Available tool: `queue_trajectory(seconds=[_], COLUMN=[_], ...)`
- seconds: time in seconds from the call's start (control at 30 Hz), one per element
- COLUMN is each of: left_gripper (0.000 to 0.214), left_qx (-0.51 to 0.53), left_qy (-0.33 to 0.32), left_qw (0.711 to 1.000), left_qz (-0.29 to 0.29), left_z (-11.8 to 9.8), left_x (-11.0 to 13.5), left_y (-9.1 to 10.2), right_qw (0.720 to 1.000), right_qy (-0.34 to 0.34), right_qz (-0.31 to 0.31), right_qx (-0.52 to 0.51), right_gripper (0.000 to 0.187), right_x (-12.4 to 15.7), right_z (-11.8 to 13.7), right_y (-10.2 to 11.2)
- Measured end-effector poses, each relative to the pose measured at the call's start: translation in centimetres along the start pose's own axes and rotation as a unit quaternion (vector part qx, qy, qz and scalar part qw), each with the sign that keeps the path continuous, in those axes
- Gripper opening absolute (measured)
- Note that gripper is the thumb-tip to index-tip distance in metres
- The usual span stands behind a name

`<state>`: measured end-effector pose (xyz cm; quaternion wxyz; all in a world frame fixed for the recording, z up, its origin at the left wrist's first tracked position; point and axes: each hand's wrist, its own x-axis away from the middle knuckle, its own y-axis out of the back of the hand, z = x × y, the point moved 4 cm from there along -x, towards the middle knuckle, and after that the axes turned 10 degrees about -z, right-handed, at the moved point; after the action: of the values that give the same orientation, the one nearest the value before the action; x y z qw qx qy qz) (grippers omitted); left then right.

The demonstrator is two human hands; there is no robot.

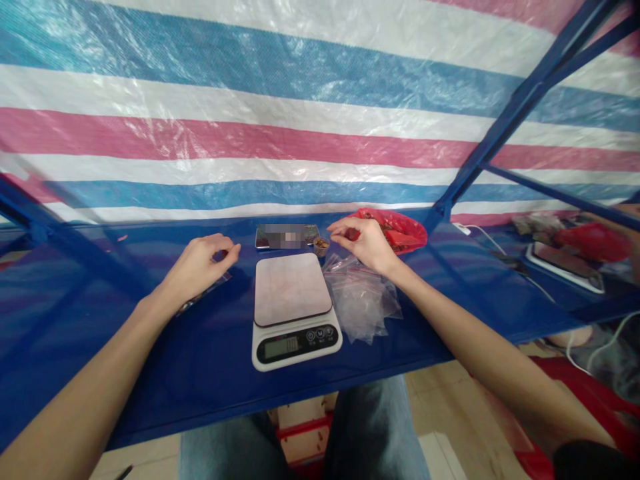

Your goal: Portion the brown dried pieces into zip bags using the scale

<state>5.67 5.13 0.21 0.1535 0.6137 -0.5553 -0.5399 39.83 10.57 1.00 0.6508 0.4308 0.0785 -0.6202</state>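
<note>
Brown-filled small cup just left of right grip, fingertips pinched, any hold unclear; left grip farther off, loosely curled, apparently empty.

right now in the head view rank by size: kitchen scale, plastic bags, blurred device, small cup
Largest to smallest: kitchen scale, clear plastic bags, blurred device, small cup. Scale over bags is unsure: it sits nearer the camera.

Bright, even light, soft sheen on the kitchen scale, wide-angle bowing toward the edges.
</note>
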Motion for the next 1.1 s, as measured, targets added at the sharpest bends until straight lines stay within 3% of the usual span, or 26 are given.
queue_trajectory(seconds=[0.1, 0.27, 0.4, 0.5, 0.67, 0.9, 1.0, 1.1], left_gripper=[0.047, 0.046, 0.044, 0.044, 0.044, 0.044, 0.044, 0.044], left_qx=[0.002, 0.005, 0.002, 0.002, 0.006, 0.009, 0.007, 0.004], left_qy=[0.006, 0.010, 0.007, 0.001, -0.001, 0.002, 0.001, 0.004], left_qw=[1.000, 1.000, 1.000, 1.000, 1.000, 1.000, 1.000, 1.000], left_qz=[-0.002, -0.004, -0.010, -0.012, -0.018, -0.024, -0.024, -0.020], left_z=[0.2, 0.1, 0.0, 0.1, 0.1, -0.3, -0.4, -0.5], left_x=[0.0, 0.0, 0.0, 0.0, 0.0, -0.1, -0.1, -0.1], left_y=[0.0, 0.2, 0.1, 0.0, 0.0, 0.3, 0.3, 0.3], right_qw=[1.000, 0.994, 0.984, 0.971, 0.953, 0.930, 0.930, 0.958], right_qy=[0.020, 0.054, 0.077, 0.122, 0.195, 0.254, 0.242, 0.192], right_qz=[-0.016, 0.090, 0.163, 0.203, 0.222, 0.229, 0.240, 0.195], right_qx=[0.009, -0.013, 0.006, 0.033, 0.068, 0.135, 0.137, 0.088], right_gripper=[0.013, 0.017, 0.029, 0.036, 0.024, 0.023, 0.026, 0.028], right_x=[0.8, 6.6, 11.4, 13.3, 13.7, 13.9, 13.1, 10.2], right_z=[2.8, 8.9, 10.4, 10.4, 10.8, 11.9, 12.1, 11.0], right_y=[1.3, 3.2, 3.6, 3.2, 2.7, 2.1, 1.9, 2.2])
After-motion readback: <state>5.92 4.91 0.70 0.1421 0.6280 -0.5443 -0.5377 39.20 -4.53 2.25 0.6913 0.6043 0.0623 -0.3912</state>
